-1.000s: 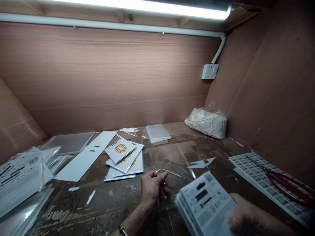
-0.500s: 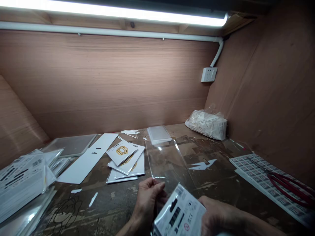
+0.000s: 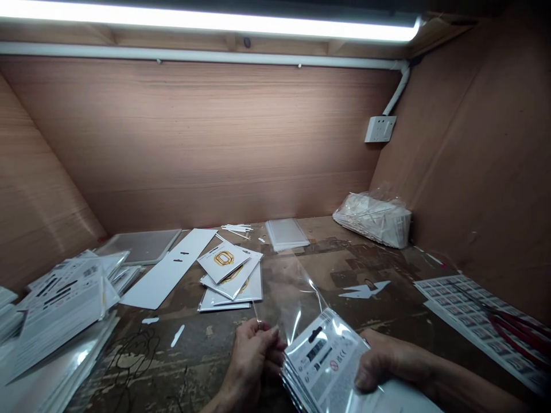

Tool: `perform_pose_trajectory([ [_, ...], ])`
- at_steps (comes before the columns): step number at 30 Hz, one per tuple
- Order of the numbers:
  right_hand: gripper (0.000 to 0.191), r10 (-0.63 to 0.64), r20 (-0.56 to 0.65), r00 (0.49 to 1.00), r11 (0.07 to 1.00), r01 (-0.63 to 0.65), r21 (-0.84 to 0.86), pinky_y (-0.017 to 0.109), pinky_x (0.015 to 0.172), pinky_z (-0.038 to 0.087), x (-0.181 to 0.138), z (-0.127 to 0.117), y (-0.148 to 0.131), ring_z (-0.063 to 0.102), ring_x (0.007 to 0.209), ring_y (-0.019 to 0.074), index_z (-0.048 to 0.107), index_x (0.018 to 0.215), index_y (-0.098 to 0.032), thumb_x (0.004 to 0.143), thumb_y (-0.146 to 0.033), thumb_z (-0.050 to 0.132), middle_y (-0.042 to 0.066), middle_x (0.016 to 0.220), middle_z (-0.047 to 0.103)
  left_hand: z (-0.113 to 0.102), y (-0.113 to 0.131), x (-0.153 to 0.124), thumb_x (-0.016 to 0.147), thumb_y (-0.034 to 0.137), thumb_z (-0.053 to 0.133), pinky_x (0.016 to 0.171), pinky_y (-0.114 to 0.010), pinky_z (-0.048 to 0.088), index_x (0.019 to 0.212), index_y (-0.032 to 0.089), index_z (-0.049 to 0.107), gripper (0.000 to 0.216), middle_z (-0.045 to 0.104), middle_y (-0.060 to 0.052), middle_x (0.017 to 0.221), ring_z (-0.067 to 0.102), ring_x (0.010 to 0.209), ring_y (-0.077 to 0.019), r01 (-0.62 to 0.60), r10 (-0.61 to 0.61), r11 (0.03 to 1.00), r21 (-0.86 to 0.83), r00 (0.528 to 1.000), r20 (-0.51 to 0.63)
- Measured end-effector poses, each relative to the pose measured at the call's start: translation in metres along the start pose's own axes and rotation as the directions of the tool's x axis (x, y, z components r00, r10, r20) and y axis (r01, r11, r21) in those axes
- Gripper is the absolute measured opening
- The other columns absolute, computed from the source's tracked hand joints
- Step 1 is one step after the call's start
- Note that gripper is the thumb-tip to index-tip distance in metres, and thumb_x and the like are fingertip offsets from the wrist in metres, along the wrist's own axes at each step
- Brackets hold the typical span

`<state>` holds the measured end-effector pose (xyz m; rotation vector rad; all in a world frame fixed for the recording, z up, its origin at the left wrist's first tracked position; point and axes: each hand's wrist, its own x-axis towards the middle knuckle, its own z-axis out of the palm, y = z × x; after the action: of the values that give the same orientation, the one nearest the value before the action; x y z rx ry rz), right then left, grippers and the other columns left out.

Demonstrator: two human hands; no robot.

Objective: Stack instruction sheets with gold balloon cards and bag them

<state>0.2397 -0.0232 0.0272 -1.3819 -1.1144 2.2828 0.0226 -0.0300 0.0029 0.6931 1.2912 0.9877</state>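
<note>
My right hand (image 3: 383, 364) grips a stack of printed white cards in clear sleeves (image 3: 331, 358), thumb on top. The top card carries a barcode, black hang slot and small symbols. My left hand (image 3: 252, 358) is closed, thumb against fingers, at the near end of a large clear plastic bag (image 3: 279, 275) stretching away over the table. The bag's right near part meets or lies behind the stack; I cannot tell whether any cards are inside it. Beyond my left hand lie sleeved cards with a gold ring-like print (image 3: 224, 258), piled unevenly.
Sleeved cards (image 3: 64, 321) heap at left beside a long white card strip (image 3: 172, 267). Clear sleeves (image 3: 286, 234) and a bag of white pieces (image 3: 374, 221) lie at the back. Red-handled scissors (image 3: 512, 330) rest on a sticker sheet (image 3: 469, 315) at right.
The card stack has come up and slightly right, showing more of its layered edge. The bag's near end has lifted and creased. The whole view has shifted a little left.
</note>
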Motion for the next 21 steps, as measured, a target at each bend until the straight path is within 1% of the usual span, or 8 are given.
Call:
perform_pose_trajectory([
  [6, 0.043, -0.041, 0.124, 0.991, 0.999, 0.043, -0.015, 0.022, 0.063, 0.042, -0.015, -0.006, 0.001, 0.056, 0.073, 0.0172, 0.059, 0.089, -0.004, 0.047, -0.007, 0.051, 0.012, 0.084, 0.060, 0.005, -0.004, -0.006, 0.072, 0.026, 0.044, 0.034, -0.026, 0.037, 0.077, 0.015, 0.030, 0.019, 0.051, -0.001, 0.053, 0.050, 0.039, -0.0160, 0.040, -0.034, 0.995, 0.096, 0.998, -0.061],
  [9, 0.043, -0.024, 0.066, 0.998, 1.000, 0.023, 0.010, 0.025, 0.070, 0.041, -0.016, -0.015, 0.007, 0.055, 0.079, 0.0191, 0.057, 0.091, -0.005, 0.048, -0.010, 0.053, 0.011, 0.086, 0.059, 0.002, -0.004, -0.015, 0.072, 0.031, 0.041, 0.033, -0.029, 0.033, 0.086, 0.016, 0.025, 0.025, 0.049, 0.001, 0.056, 0.046, 0.034, -0.0181, 0.095, -0.081, 0.970, 0.224, 0.994, -0.070],
  [10, 0.042, -0.009, 0.041, 0.999, 1.000, 0.008, 0.003, 0.025, 0.070, 0.041, -0.016, -0.017, 0.009, 0.055, 0.078, 0.0184, 0.058, 0.090, -0.005, 0.049, -0.010, 0.053, 0.010, 0.085, 0.059, -0.001, -0.002, -0.018, 0.070, 0.032, 0.042, 0.037, -0.031, 0.036, 0.090, 0.016, 0.026, 0.030, 0.049, 0.000, 0.058, 0.048, 0.038, -0.0189, 0.069, -0.037, 0.938, 0.339, 0.994, -0.100],
  [12, 0.040, 0.009, 0.043, 0.999, 1.000, -0.008, -0.030, 0.024, 0.069, 0.042, -0.012, -0.021, 0.012, 0.055, 0.074, 0.0166, 0.058, 0.089, -0.005, 0.050, -0.011, 0.052, 0.009, 0.082, 0.059, -0.005, 0.002, -0.021, 0.067, 0.031, 0.047, 0.056, -0.037, 0.041, 0.102, 0.012, 0.029, 0.043, 0.051, -0.007, 0.073, 0.053, 0.059, -0.0214, -0.104, 0.226, 0.779, 0.618, 0.966, -0.122],
  [14, 0.041, 0.006, 0.095, 0.995, 0.998, 0.000, -0.061, 0.023, 0.067, 0.042, -0.009, -0.022, 0.014, 0.055, 0.069, 0.0151, 0.059, 0.090, -0.004, 0.050, -0.012, 0.051, 0.008, 0.080, 0.059, -0.007, 0.006, -0.019, 0.069, 0.024, 0.045, 0.075, -0.037, 0.038, 0.106, 0.011, 0.036, 0.041, 0.049, -0.012, 0.090, 0.049, 0.085, -0.0216, -0.352, 0.509, 0.484, 0.801, 0.858, 0.070],
  [15, 0.041, 0.002, 0.102, 0.995, 0.998, 0.005, -0.068, 0.023, 0.066, 0.042, -0.007, -0.022, 0.015, 0.055, 0.068, 0.0146, 0.059, 0.090, -0.004, 0.050, -0.011, 0.051, 0.008, 0.079, 0.059, -0.007, 0.008, -0.015, 0.070, 0.019, 0.041, 0.082, -0.035, 0.035, 0.105, 0.012, 0.042, 0.035, 0.046, -0.013, 0.099, 0.043, 0.096, -0.0214, -0.473, 0.568, 0.342, 0.812, 0.792, 0.222],
  [18, 0.038, -0.019, 0.081, 0.997, 0.998, 0.024, -0.066, 0.021, 0.064, 0.041, -0.006, -0.021, 0.015, 0.055, 0.067, 0.0141, 0.060, 0.086, -0.004, 0.050, -0.010, 0.051, 0.008, 0.078, 0.060, -0.003, 0.008, 0.002, 0.072, 0.014, 0.036, 0.095, -0.033, 0.025, 0.099, 0.015, 0.052, 0.031, 0.039, -0.008, 0.118, 0.024, 0.116, -0.0201, -0.710, 0.431, 0.133, 0.692, 0.670, 0.605],
  [21, 0.034, -0.038, 0.058, 0.998, 0.999, 0.040, -0.037, 0.020, 0.061, 0.041, -0.010, -0.018, 0.013, 0.055, 0.066, 0.0131, 0.060, 0.083, -0.003, 0.051, -0.008, 0.051, 0.010, 0.079, 0.060, 0.000, 0.001, 0.022, 0.074, 0.022, 0.041, 0.097, -0.031, 0.021, 0.103, 0.016, 0.050, 0.031, 0.040, -0.007, 0.118, 0.026, 0.115, -0.0188, -0.766, 0.314, 0.099, 0.635, 0.629, 0.711],
])
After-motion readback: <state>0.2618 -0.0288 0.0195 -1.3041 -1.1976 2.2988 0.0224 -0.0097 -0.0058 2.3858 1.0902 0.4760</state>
